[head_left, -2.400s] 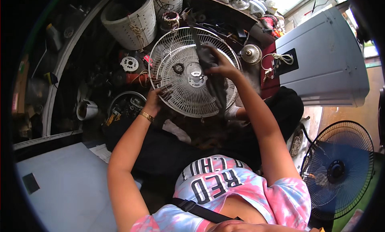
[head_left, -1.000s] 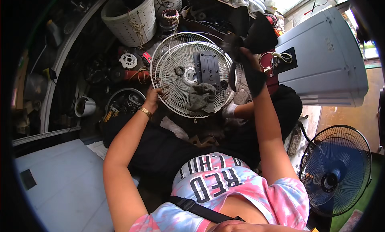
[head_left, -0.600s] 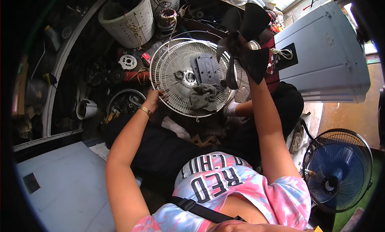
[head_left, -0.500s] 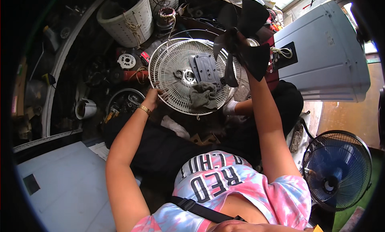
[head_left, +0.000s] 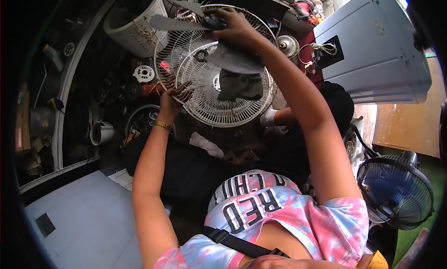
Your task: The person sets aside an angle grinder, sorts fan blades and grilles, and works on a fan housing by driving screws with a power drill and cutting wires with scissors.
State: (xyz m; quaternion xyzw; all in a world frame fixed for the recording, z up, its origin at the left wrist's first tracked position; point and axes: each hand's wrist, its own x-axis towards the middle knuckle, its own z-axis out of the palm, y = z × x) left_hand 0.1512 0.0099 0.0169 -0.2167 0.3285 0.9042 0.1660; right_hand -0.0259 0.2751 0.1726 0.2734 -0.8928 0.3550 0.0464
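Observation:
My right hand (head_left: 237, 29) grips a dark fan blade (head_left: 233, 58) by its hub, over the far side of a white wire fan guard (head_left: 219, 115). The blade's wings spread left and toward me, above the wires. My left hand (head_left: 174, 99) is closed on the guard's near left rim, fingers over the wires. More than one white ring shows there, partly overlapping. A grey cloth (head_left: 240, 86) lies on the guard, shaded by the blade. The dark plate seen earlier beside the cloth is now mostly hidden by the blade.
A white perforated tub (head_left: 142, 29) stands far left. Close by are a white slotted disc (head_left: 144, 73) and a round metal part (head_left: 287, 45). A pale blue cabinet panel (head_left: 372, 55) rises at right, with a black table fan (head_left: 395, 190) below it.
My right hand has brought the fan blade left and down from the far right to over the guard. The guard has shifted left, and my left hand's fingers now reach farther over its rim.

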